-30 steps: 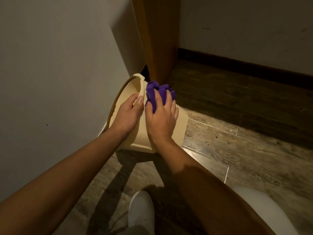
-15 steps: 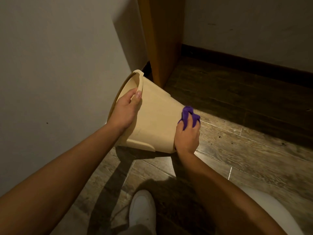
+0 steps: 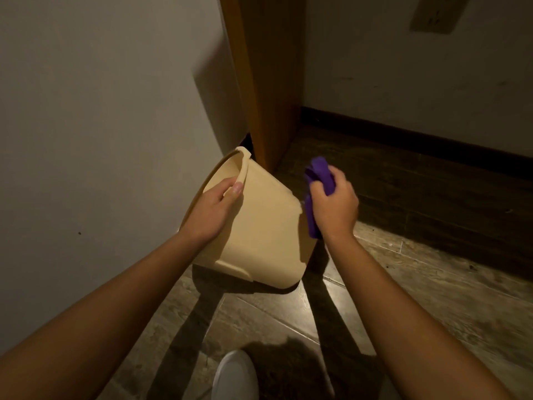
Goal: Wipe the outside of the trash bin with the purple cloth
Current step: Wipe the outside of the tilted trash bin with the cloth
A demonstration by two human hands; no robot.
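Wooden floor (image 3: 403,298), tilted bin (image 3: 268,226), cloth (image 3: 320,183)

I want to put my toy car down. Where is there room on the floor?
Bare floor lies right of the bin, out to the dark baseboard. It is crowded near the wall: bin, left hand, shoe. The right hand grips the cloth.

no text, label, brand, number or sign can be read.
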